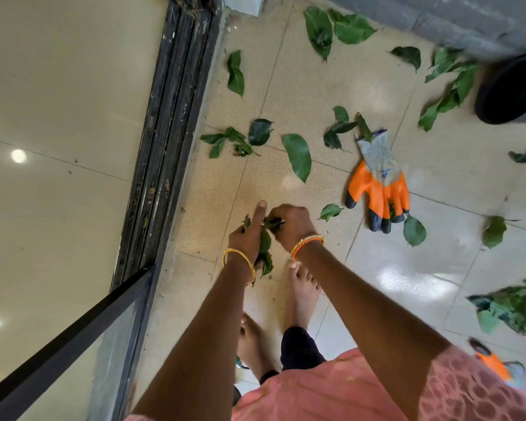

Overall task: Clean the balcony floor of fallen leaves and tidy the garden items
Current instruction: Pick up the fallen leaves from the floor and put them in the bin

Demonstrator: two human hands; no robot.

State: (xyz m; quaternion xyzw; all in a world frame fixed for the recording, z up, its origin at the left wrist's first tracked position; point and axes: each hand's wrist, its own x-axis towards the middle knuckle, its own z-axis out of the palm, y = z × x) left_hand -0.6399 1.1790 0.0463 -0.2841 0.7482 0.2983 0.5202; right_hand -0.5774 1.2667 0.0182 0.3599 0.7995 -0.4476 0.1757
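Person bent over the balcony floor (286, 95), both arms reaching down, bare feet below. Left hand (248, 238) grips a bunch of gathered leaves (265, 253): fingers curled round the stems, index finger sticking out straight, leaf blades hanging out under the palm toward the wrist. Right hand (290, 226) touching the left, fingers curled on a few small leaves (274, 223) that poke out between thumb and knuckles, just at the left index finger. Gold bangle on each wrist, orange one too on the right. Loose leaves still scattered over the tiles: a large single leaf (298, 156) ahead of the hands, a small cluster (240, 139) near the sliding door track (170, 117), a small leaf (330, 211) just right of the right hand, more along the far wall. Orange and grey garden glove (378, 183) lies flat on the floor well right of the hands, fingers pointing toward the person, one leaf (414, 230) touching its fingertips. Black pot (510, 89) at the right edge, partly out of frame. Leafy heap (510, 305) at the lower right; a second orange glove (495, 364) below it, blurred.
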